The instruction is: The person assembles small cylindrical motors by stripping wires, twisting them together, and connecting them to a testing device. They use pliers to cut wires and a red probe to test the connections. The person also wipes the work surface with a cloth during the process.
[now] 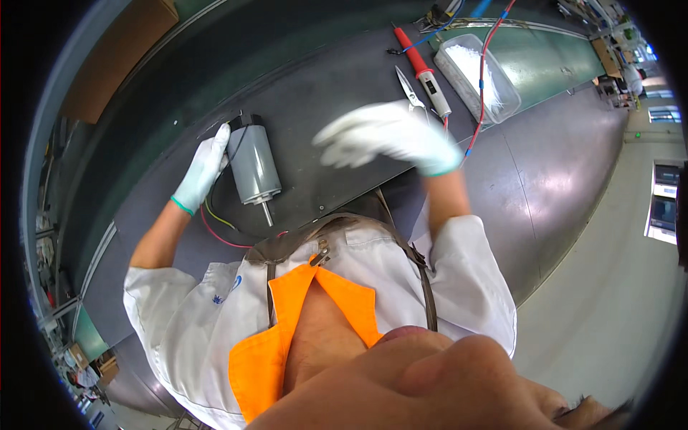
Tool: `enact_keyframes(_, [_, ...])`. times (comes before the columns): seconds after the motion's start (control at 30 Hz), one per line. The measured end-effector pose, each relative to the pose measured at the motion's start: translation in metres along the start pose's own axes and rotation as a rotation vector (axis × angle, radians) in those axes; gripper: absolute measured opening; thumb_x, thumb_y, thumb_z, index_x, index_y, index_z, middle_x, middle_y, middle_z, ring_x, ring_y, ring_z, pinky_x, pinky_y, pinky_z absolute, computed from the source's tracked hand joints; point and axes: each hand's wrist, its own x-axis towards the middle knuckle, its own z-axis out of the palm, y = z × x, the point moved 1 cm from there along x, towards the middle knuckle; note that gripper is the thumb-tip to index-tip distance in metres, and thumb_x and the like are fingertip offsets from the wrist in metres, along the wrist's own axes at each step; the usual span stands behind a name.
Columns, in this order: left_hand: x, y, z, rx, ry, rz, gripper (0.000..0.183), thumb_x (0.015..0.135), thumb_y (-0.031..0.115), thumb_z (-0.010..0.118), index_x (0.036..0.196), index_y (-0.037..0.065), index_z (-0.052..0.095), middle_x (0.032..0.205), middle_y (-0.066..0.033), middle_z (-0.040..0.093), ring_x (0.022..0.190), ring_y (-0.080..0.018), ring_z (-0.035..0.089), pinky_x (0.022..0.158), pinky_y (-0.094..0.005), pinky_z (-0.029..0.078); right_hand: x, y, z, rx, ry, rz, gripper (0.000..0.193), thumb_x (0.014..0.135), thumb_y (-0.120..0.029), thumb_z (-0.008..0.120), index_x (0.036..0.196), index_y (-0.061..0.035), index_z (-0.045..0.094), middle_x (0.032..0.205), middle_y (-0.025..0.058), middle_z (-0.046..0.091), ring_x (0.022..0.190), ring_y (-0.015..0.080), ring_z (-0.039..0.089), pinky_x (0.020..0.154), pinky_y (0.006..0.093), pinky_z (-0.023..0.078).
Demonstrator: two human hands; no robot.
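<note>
A grey cylindrical electric motor point(254, 165) lies on the dark bench, its metal shaft pointing toward me and its black end cap away. My left hand point(206, 168), in a white glove with a green cuff, is closed on the motor's left side near the black cap; its fingers are partly hidden. Red and yellow-green wires point(217, 221) run below that hand toward my apron. Over the bench to the right of the motor, my gloved right hand point(390, 136) is blurred by motion, its fingers stretched out and nothing visible in them. Scissors point(408, 87) lie just beyond it.
A red and white handheld tool point(424, 72) with a pointed tip lies beside the scissors. Next to it stands a clear plastic box point(510, 100) with white strips inside. A red hose point(483, 79) hangs across the box. At the far left is a cardboard box point(115, 61).
</note>
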Motion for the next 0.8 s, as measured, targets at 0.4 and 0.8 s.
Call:
enact_keyframes(0.4, [0.023,0.037,0.058,0.379,-0.072,0.192,0.061,0.102,0.057,0.045,0.105,0.001,0.069,0.086,-0.0203,0.068,0.083,-0.0342,0.067,0.079,-0.0437,0.05,-0.058,0.066,-0.279,-0.995,1.167,0.117,0.039,0.09,-0.032,0.073,0.12,-0.0057,0.074,0.103,0.0159,0.076,0.092,0.0243,0.073,0.084,0.0335,0.055])
enact_keyframes(0.8, [0.009,0.078,0.043,0.342,-0.347,-0.06,0.059,0.102,0.058,0.05,0.116,0.004,0.07,0.077,-0.0122,0.064,0.076,-0.02,0.063,0.071,-0.0378,0.052,-0.026,0.087,-0.312,-1.367,1.183,0.151,0.022,0.09,-0.025,0.065,0.105,-0.0132,0.077,0.099,0.0181,0.074,0.097,0.0363,0.071,0.085,0.0447,0.056])
